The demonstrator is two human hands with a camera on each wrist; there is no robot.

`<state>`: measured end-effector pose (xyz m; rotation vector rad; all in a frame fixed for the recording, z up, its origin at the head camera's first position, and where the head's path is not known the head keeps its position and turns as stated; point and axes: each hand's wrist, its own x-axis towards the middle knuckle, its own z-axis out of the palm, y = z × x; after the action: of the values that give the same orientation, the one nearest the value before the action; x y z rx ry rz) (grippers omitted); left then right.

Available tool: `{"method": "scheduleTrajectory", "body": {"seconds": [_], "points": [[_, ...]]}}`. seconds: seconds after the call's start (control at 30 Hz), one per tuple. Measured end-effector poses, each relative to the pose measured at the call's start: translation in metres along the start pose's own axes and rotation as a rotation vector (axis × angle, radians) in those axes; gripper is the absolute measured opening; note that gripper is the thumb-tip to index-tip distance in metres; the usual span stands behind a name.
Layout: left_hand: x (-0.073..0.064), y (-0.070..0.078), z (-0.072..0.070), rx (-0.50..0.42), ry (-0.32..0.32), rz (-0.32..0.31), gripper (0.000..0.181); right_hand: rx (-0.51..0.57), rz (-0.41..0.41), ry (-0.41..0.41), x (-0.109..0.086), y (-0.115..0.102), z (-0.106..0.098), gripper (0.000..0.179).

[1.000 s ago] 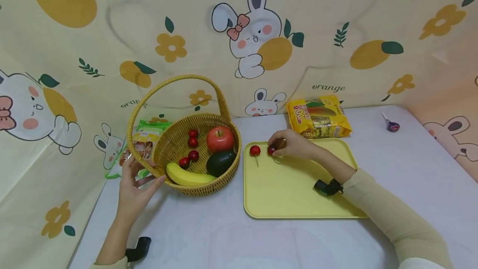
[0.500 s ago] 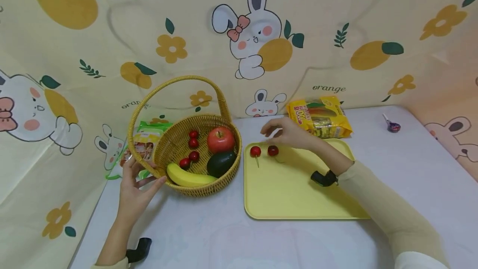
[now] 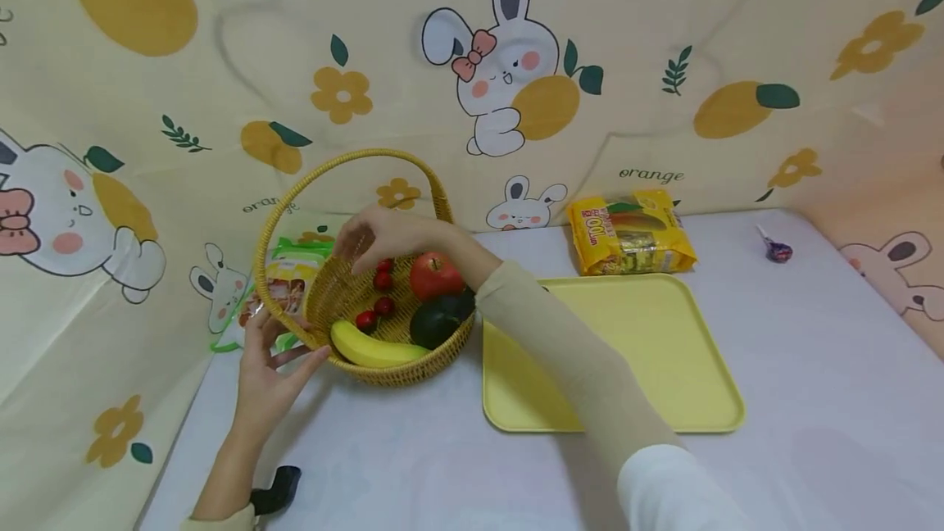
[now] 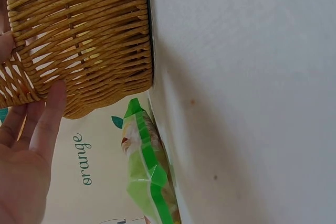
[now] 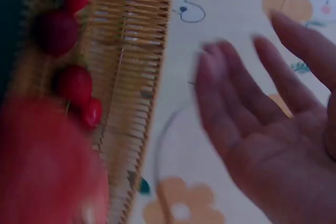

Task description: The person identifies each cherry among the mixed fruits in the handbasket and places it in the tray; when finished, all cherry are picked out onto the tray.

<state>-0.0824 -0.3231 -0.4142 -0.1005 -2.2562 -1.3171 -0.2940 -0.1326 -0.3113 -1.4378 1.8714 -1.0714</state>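
Observation:
At the near-left rim of a wicker basket (image 3: 401,378), my left hand (image 3: 269,379) grips where the arched handle meets the side. In the left wrist view its fingertips lie against the weave. My right hand (image 3: 387,238) hovers over the back left of the basket with loosely bent fingers; in the right wrist view the palm holds nothing. Inside the basket are a banana (image 3: 376,348), a red apple (image 3: 435,275), a dark green avocado (image 3: 440,321) and several cherries (image 3: 383,306). The apple and cherries (image 5: 56,32) look blurred in the right wrist view.
A yellow tray (image 3: 649,351) lies right of the basket, its left part hidden beneath my right sleeve. Behind it is a yellow snack bag (image 3: 630,232), with a lollipop (image 3: 778,251) farther right. A green-edged bag (image 3: 283,281) leans behind the basket's left side.
My right hand released a cherry on the tray, lifted away, then swung left over the basket. The forearm now covers the tray's two cherries. My left hand stays on the basket.

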Motion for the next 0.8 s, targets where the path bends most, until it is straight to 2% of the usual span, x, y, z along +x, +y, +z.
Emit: {"method": "scheduleTrajectory", "body": {"seconds": [0.1, 0.2, 0.33, 0.43, 0.53, 0.63, 0.8], "points": [[0.000, -0.002, 0.000, -0.017, -0.002, 0.008, 0.092, 0.024, 0.102, -0.108, 0.021, 0.005, 0.009, 0.036], [0.000, -0.004, 0.000, -0.033, -0.002, 0.020, 0.091, 0.085, 0.194, -0.194, 0.034, 0.013, 0.019, 0.037], [0.001, 0.001, 0.001, -0.029, -0.002, 0.023, 0.089, 0.142, 0.260, -0.241, 0.041, 0.021, 0.028, 0.038], [0.002, 0.012, 0.003, -0.012, -0.002, 0.009, 0.087, 0.139, 0.297, -0.267, 0.041, 0.027, 0.033, 0.038], [0.002, 0.025, 0.004, 0.001, -0.002, -0.007, 0.083, 0.122, 0.337, -0.293, 0.042, 0.032, 0.037, 0.038], [0.001, 0.033, 0.004, 0.015, -0.001, -0.009, 0.083, 0.082, 0.347, -0.319, 0.044, 0.033, 0.039, 0.038], [0.001, 0.034, 0.003, 0.015, 0.000, -0.004, 0.084, -0.093, 0.358, -0.371, 0.045, 0.033, 0.043, 0.038]]}}
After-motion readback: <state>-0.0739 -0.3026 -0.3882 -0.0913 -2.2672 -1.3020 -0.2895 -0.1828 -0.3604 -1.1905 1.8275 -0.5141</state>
